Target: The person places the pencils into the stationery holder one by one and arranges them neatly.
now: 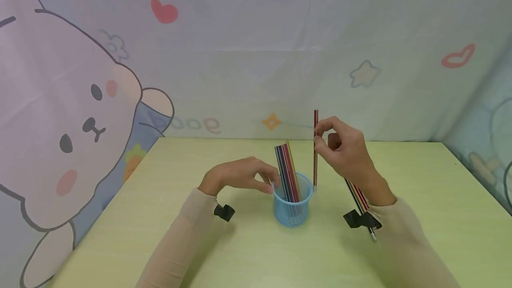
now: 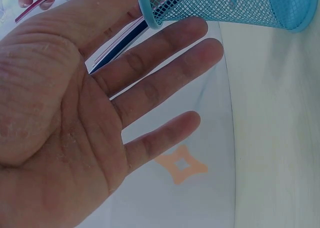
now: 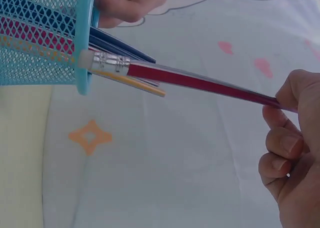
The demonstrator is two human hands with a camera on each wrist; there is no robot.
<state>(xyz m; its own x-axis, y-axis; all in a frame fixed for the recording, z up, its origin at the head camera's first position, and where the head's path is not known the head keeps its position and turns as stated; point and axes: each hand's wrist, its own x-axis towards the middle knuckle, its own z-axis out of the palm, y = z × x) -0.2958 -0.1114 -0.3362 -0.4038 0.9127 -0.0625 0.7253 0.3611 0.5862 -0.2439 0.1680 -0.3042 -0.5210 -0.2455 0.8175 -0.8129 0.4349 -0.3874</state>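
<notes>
A light-blue mesh pencil cup stands upright on the table, several dark, red and yellow pencils leaning in it. My left hand pinches its rim at the left between thumb and forefinger; the other fingers stretch out straight in the left wrist view. With thumb and forefinger, my right hand pinches a red striped pencil near its upper part. That pencil hangs almost upright at the cup's right side. Its white eraser and silver ferrule point down, close by the rim in the right wrist view.
More striped pencils lie on the table beneath my right wrist, partly hidden by the arm and its black wrist mount. A printed cloth backdrop hangs behind the table's far edge.
</notes>
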